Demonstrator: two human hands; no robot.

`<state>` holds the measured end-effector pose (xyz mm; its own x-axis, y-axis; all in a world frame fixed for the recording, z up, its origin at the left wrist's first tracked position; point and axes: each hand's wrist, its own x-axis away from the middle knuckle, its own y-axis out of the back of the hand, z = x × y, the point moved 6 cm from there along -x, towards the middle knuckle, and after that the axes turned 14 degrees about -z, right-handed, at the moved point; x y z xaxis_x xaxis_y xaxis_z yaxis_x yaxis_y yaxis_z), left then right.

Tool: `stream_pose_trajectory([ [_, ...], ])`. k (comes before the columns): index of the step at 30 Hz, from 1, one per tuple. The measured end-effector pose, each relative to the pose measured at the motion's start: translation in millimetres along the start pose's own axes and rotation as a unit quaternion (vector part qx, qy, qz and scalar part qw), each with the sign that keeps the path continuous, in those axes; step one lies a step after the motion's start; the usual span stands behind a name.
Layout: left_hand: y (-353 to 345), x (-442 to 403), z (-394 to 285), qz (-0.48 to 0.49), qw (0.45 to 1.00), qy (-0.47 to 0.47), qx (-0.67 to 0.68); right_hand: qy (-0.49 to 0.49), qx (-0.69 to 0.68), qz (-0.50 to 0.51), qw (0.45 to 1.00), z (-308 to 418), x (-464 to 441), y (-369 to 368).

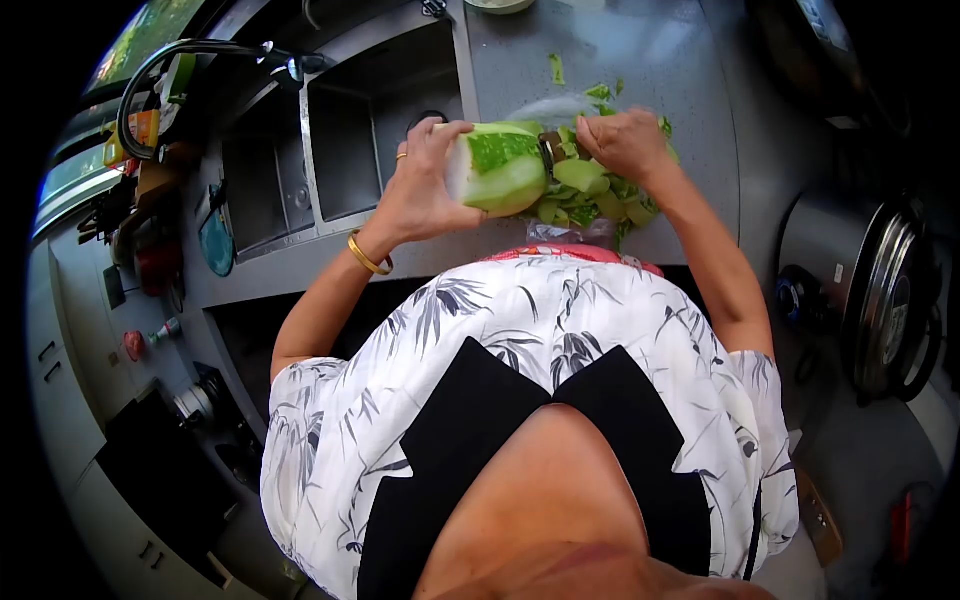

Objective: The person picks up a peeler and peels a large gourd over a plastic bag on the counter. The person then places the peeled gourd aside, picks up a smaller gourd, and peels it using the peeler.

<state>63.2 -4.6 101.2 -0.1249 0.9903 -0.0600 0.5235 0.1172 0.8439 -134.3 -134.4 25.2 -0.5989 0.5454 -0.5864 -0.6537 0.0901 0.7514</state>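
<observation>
My left hand (425,185) is wrapped round the left end of a large green gourd (505,170), thumb below and fingers above. Its skin is partly peeled, with a dark green speckled patch on top and paler flesh beneath. At the gourd's right end is the dark metal head of a peeler (548,152). My right hand (622,145) is closed on the peeler, whose handle is mostly hidden by the fingers. Under and beside this hand lies a heap of green peelings (585,178), with a few scraps further back.
A double steel sink (385,110) with a black curved faucet (150,60) is to the left. The steel counter (640,50) extends behind my hands. A rice-cooker-like appliance (835,270) stands at right, and a pale bowl (498,4) at the back edge.
</observation>
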Motion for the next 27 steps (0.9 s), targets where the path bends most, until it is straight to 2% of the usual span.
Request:
stream_pose_trajectory([
  [4,0,8,-9,-0.018,0.998,0.026,-0.049,-0.021,-0.034,-0.033,0.999,16,-18,21],
  [7,-1,8,-14,-0.027,0.997,0.053,-0.047,0.003,-0.111,-0.061,0.992,44,-35,35],
  [13,-6,6,-24,-0.036,0.995,0.054,-0.076,0.068,-0.111,-0.077,0.989,80,-49,31],
  [16,-8,9,-21,-0.024,0.995,0.060,-0.082,0.098,-0.069,-0.062,0.991,64,-33,15],
  [19,-9,12,-20,-0.039,0.996,0.038,-0.077,0.009,0.014,0.015,1.000,9,2,8],
  [20,-11,18,-21,-0.038,0.996,0.032,-0.073,0.004,-0.041,-0.046,0.998,10,2,12],
  [23,-11,10,-28,-0.024,0.995,0.047,-0.082,0.020,-0.073,-0.032,0.997,42,-18,28],
  [27,-10,5,-30,-0.019,0.994,0.051,-0.097,0.035,-0.135,-0.076,0.987,77,-37,40],
])
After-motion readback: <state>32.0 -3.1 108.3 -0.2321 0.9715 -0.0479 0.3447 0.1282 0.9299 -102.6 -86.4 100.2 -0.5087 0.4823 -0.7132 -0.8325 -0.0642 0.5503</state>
